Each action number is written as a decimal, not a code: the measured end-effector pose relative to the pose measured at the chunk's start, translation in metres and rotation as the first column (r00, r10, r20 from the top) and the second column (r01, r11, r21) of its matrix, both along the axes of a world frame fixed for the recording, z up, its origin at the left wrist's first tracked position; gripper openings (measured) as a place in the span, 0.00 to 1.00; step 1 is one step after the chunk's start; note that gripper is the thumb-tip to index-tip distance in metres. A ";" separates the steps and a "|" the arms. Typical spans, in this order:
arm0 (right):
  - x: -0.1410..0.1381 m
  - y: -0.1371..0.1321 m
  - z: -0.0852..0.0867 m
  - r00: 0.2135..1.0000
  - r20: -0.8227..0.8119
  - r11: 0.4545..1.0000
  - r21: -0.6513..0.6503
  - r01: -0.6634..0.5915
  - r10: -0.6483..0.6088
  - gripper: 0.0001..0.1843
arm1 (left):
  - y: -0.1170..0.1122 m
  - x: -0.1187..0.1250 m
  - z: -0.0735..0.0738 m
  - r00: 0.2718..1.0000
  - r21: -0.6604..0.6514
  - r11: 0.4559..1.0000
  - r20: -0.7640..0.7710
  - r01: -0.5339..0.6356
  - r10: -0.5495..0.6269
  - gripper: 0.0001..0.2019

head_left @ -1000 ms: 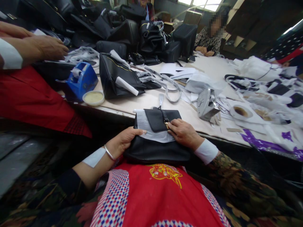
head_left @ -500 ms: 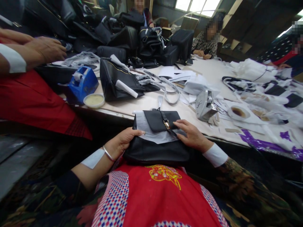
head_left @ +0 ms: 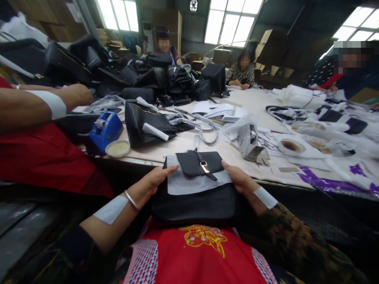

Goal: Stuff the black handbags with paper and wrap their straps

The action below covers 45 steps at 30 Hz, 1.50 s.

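A black handbag [head_left: 192, 207] rests against my red apron at the table's edge. Its short flap [head_left: 197, 161] lies over a sheet of white tissue paper [head_left: 189, 184] on the bag's front. A dark strap with a gold buckle [head_left: 204, 165] hangs down from the flap. My left hand [head_left: 156, 179] grips the bag's left side, thumb on top near the paper. On the opposite side, my right hand [head_left: 238, 177] holds the bag's edge with the thumb at the flap's corner. The fingers of both hands are hidden behind the bag.
Ahead stands another black handbag [head_left: 146, 122] with paper-wrapped handles. Left of it are a blue tape dispenser [head_left: 106, 132] and a round tub [head_left: 117, 148]. A grey tape dispenser [head_left: 250, 142] sits to the right, near a tape roll [head_left: 291, 146]. A co-worker's arm [head_left: 53, 102] reaches in at left.
My right hand has moved from the buckle strap to the bag's right edge. The strap end now hangs over the tissue paper. The camera view has tilted up.
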State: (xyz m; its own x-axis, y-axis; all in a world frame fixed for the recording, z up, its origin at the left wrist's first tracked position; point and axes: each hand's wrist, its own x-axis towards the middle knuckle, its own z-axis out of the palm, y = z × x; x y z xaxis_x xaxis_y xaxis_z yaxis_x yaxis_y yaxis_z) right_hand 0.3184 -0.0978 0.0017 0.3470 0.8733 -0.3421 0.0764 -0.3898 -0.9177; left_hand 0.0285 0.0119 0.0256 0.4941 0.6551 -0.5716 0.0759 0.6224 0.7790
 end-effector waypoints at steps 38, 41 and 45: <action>0.007 0.024 0.097 0.935 0.297 0.782 0.622 -0.036 -0.193 0.27 | 0.055 0.025 0.169 0.943 0.634 0.721 0.043 -0.280 0.329 0.24; 0.034 0.027 0.051 0.875 0.422 0.853 0.521 -0.019 -0.238 0.25 | 0.096 0.052 0.187 0.940 0.718 0.665 -0.045 -0.205 0.339 0.23; 0.069 0.035 -0.026 0.589 0.753 0.842 0.496 -0.214 -0.294 0.17 | 0.159 0.103 0.204 0.927 0.778 0.619 -0.148 -0.106 0.345 0.24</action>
